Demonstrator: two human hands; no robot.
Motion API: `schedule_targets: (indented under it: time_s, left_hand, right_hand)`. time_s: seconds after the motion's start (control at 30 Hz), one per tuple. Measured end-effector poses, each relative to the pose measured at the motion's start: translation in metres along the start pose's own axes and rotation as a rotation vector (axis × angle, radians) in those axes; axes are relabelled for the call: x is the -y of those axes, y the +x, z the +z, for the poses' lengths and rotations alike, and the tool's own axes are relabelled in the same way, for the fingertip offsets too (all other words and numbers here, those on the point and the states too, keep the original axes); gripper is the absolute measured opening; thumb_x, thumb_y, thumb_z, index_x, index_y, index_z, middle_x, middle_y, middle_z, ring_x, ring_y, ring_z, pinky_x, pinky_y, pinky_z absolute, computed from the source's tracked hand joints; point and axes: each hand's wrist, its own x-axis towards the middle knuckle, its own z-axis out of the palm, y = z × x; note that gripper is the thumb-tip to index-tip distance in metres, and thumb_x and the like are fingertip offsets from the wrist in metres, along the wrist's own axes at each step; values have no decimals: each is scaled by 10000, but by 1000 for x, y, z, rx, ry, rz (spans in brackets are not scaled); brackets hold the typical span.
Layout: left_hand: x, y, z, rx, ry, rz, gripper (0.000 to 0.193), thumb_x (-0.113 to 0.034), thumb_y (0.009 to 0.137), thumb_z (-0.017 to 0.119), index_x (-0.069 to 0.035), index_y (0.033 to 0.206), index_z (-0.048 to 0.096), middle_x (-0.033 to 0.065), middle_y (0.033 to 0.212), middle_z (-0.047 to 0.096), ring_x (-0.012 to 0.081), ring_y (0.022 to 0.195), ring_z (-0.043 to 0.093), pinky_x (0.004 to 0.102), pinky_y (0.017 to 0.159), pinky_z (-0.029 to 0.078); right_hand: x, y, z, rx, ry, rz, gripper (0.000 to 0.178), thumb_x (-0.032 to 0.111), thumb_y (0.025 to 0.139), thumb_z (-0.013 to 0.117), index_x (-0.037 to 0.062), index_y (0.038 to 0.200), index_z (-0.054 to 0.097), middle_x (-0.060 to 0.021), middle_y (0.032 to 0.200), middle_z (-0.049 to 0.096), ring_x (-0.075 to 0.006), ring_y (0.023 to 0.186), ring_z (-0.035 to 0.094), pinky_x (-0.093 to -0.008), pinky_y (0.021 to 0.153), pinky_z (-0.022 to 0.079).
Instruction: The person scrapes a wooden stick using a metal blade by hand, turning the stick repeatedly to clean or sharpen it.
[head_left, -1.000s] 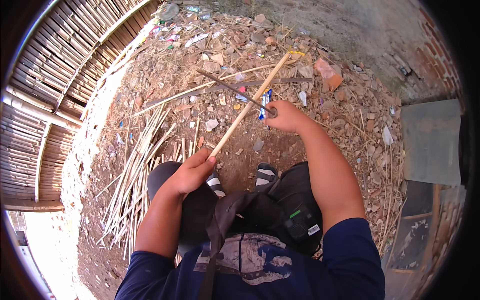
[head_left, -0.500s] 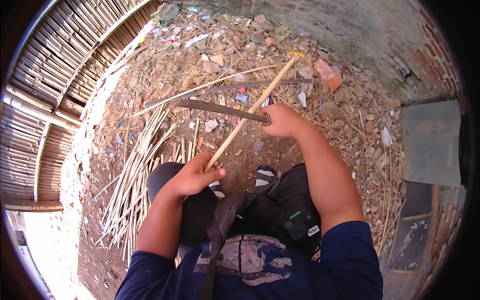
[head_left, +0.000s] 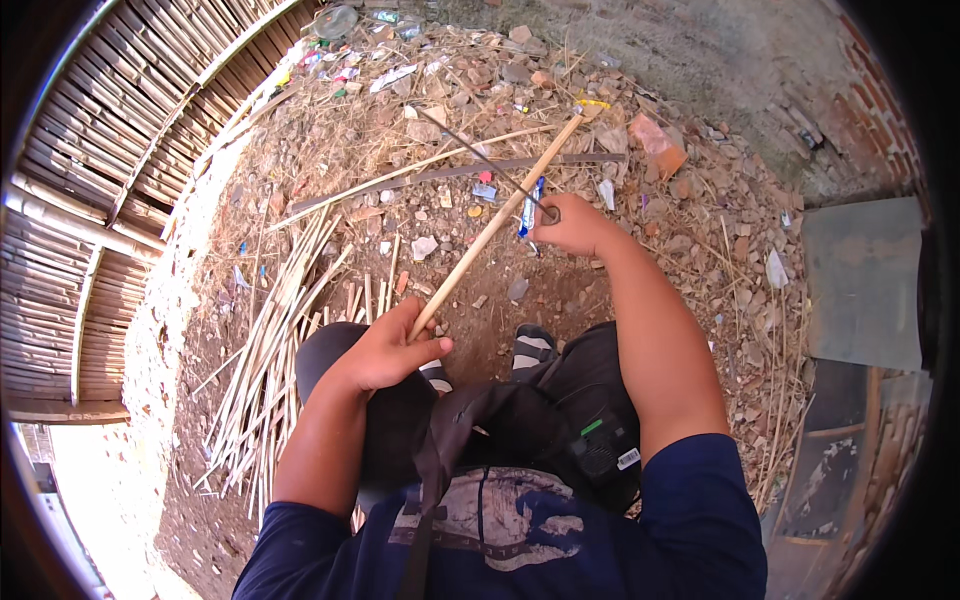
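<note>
My left hand (head_left: 393,347) is closed around the near end of a long pale bamboo stick (head_left: 482,245), which slants away up to the right. In my right hand (head_left: 577,228) is the handle of a machete (head_left: 472,148). Its dark blade appears nearly edge-on as a thin line, pointing up to the left and crossing the stick's upper half. Whether the blade touches the stick I cannot tell. The fingers of my right hand are wrapped round the handle and partly hidden.
A pile of split bamboo sticks (head_left: 268,370) lies left of my knees. Beyond the hands, a dark flat strip (head_left: 400,183) and a thin pale stick (head_left: 455,155) rest on rubble. An orange brick piece (head_left: 657,148) lies near the wall (head_left: 700,70). A bamboo-slat panel (head_left: 110,130) stands left.
The machete has turned from showing its broad side to nearly edge-on, its tip swinging up and away. My right hand shifted slightly right; the stick's far end moved a little left.
</note>
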Motion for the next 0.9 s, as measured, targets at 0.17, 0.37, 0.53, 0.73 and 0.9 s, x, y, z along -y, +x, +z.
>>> schedule_targets:
  time_s: [0.17, 0.37, 0.53, 0.73, 0.9]
  left_hand:
    - [9, 4, 0, -27, 4, 62, 304, -198, 845, 766, -54, 963, 524, -40, 768, 464, 67, 681, 447, 249, 580, 367]
    - [1, -4, 0, 27, -17, 18, 291, -171, 849, 743, -50, 1001, 526, -59, 775, 461, 51, 677, 439, 223, 583, 352]
    - [6, 2, 0, 16, 35, 35, 288, -190, 857, 746, -55, 960, 514, -52, 732, 453, 57, 649, 436, 243, 555, 349]
    - [8, 0, 0, 15, 0, 85, 279, -172, 859, 742, -48, 954, 511, -44, 713, 459, 60, 630, 436, 247, 533, 347]
    - [10, 5, 2, 12, 30, 43, 251, -127, 856, 716, -31, 973, 516, -35, 718, 477, 58, 623, 448, 255, 513, 352]
  right_hand:
    - [-12, 3, -3, -173, -63, -27, 439, 341, 718, 764, 22, 1008, 681, -191, 886, 681, -301, 853, 665, -390, 790, 513]
    - [27, -18, -8, 35, -261, -108, 499, 346, 715, 752, 24, 1092, 692, -185, 859, 671, -337, 870, 665, -396, 808, 516]
    - [-12, -6, -16, -207, -48, 8, 499, 336, 708, 752, -6, 1066, 687, -170, 909, 683, -301, 869, 668, -380, 813, 520]
    - [35, -30, -12, -7, -271, -189, 400, 340, 710, 763, 26, 950, 696, -156, 793, 671, -271, 798, 669, -405, 714, 501]
    - [-17, -10, -19, -166, 75, 57, 389, 332, 720, 773, 40, 967, 705, -144, 865, 697, -259, 828, 668, -385, 744, 501]
